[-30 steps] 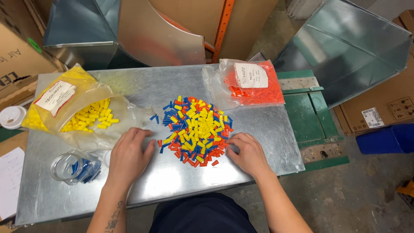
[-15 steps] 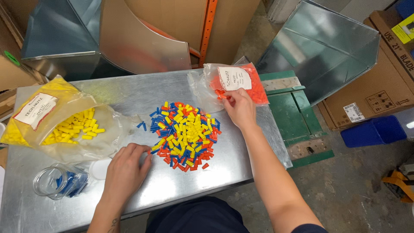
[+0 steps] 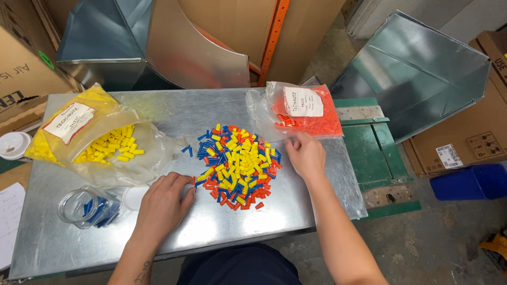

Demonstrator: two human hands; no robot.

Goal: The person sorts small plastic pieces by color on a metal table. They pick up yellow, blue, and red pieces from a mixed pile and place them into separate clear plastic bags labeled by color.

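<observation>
A heap of small yellow, red and blue plastic caps [image 3: 237,165] lies in the middle of a metal table top [image 3: 174,113]. My left hand [image 3: 163,203] rests flat on the table at the heap's left edge, fingertips touching a few caps. At the heap's right edge sits my right hand [image 3: 306,154], fingers curled, just below a clear bag of orange-red caps [image 3: 303,111]. Whether it pinches a cap I cannot tell.
A clear bag of yellow caps [image 3: 100,140] lies at the left. A clear jar with blue caps [image 3: 87,208] lies on its side near the front left, its white lid [image 3: 134,196] beside it. Sheet-metal ducts and cardboard boxes stand around; a blue bin [image 3: 470,182] is on the floor.
My right hand went from the heap up to the orange-red bag and has come back down to the heap's right edge. My left hand stayed at the heap's left side.
</observation>
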